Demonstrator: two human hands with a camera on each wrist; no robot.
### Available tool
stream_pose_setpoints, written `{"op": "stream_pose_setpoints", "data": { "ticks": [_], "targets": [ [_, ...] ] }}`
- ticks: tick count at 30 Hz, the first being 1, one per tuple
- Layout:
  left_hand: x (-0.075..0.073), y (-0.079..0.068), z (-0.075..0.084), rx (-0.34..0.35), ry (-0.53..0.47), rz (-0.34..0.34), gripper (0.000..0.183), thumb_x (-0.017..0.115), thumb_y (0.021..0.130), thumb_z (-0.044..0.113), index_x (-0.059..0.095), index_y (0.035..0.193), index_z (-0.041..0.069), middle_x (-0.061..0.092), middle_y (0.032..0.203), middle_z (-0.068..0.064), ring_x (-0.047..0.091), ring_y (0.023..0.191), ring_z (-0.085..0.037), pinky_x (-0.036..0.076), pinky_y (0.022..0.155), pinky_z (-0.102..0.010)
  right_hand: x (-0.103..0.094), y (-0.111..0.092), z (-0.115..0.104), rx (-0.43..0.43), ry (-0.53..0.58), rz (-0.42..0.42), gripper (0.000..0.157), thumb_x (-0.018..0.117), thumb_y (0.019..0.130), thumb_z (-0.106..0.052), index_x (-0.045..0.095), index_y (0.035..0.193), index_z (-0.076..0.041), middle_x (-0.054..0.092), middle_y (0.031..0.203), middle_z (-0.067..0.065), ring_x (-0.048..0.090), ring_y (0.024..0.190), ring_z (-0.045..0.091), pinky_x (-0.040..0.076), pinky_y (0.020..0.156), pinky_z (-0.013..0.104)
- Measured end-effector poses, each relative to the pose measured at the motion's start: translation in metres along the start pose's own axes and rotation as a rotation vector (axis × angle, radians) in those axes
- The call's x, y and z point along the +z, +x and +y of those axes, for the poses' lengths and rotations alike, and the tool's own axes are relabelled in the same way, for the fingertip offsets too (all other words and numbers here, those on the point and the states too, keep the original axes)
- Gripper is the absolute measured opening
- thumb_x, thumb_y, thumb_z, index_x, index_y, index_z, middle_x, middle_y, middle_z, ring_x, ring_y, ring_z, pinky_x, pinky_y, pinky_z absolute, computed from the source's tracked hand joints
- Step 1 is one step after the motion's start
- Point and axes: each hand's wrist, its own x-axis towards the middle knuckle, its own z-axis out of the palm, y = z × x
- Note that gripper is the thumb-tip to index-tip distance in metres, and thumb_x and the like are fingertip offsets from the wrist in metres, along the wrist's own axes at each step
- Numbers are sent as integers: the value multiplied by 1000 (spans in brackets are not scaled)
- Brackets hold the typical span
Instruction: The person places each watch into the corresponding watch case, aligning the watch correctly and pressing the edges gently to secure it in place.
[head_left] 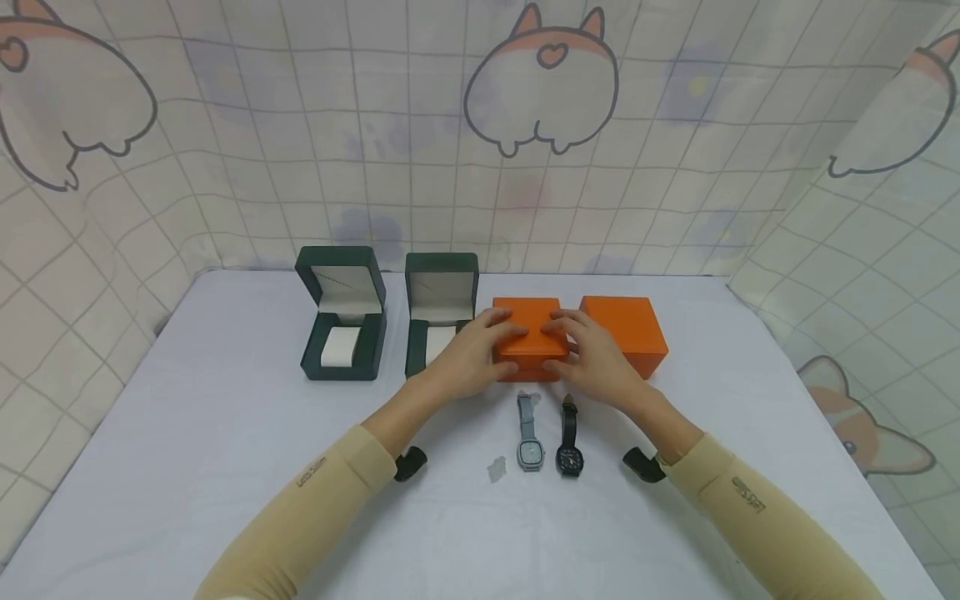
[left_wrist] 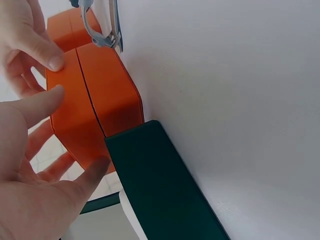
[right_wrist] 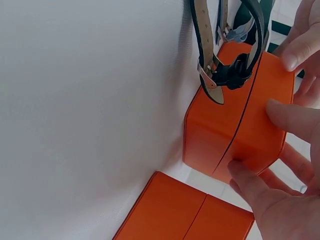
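On the near part of the white cloth (head_left: 187, 450), a left sleeve (head_left: 300, 517) and a right sleeve (head_left: 757, 508), both tan, are angling inward, with a small black device (head_left: 410, 463) sitting at each wrist. Slightly farther in, a pale patch (head_left: 497, 469) is lying beside a grey-blue watch (head_left: 529, 442) and a black watch (head_left: 570, 442), whose dials are facing up. Just behind these straps, a closed orange box (head_left: 531, 337) is standing. The left hand (head_left: 474, 354) and the right hand (head_left: 596, 354) are holding it between them, their thumbs touching the front and their other fingers curling about the lid. To its right a second orange box (head_left: 626, 329), also closed, is standing. To its left, an outer green box (head_left: 369, 350) and an inner green box (head_left: 417, 354) are standing with lids raised, each showing a white cushion (head_left: 341, 346). Farthest away, a grid-patterned backdrop (head_left: 405, 125) with cartoon animals is hanging.
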Motion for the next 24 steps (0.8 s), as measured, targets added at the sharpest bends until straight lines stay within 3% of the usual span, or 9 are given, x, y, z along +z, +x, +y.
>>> {"op": "stream_pose_setpoints", "data": {
  "ticks": [9, 15, 24],
  "targets": [
    [-3, -9, -5, 1, 7, 30, 43, 73, 98, 23, 62, 140, 18, 38, 160, -8, 37, 145, -31, 32, 119, -48, -3, -9, -3, -7, -7, -11, 41, 78, 92, -10, 63, 130, -1, 46, 151, 20, 48, 135, 41, 52, 100, 48],
    [-7, -19, -9, 1, 3, 54, 42, 73, 99, 24, 62, 139, 17, 46, 151, -10, 46, 136, -30, 39, 115, -47, -5, -17, -5, -21, -30, -5, 39, 78, 93, -11, 65, 128, -3, 48, 150, 20, 48, 136, 41, 52, 100, 50],
    [-13, -31, -15, -42, -5, 73, 41, 73, 98, 19, 63, 138, 18, 45, 152, -13, 46, 137, -33, 40, 113, -50, -7, -30, -7, 5, 25, -3, 36, 79, 92, -11, 66, 125, -6, 50, 149, 16, 50, 134, 37, 55, 95, 46]
  ]
}}
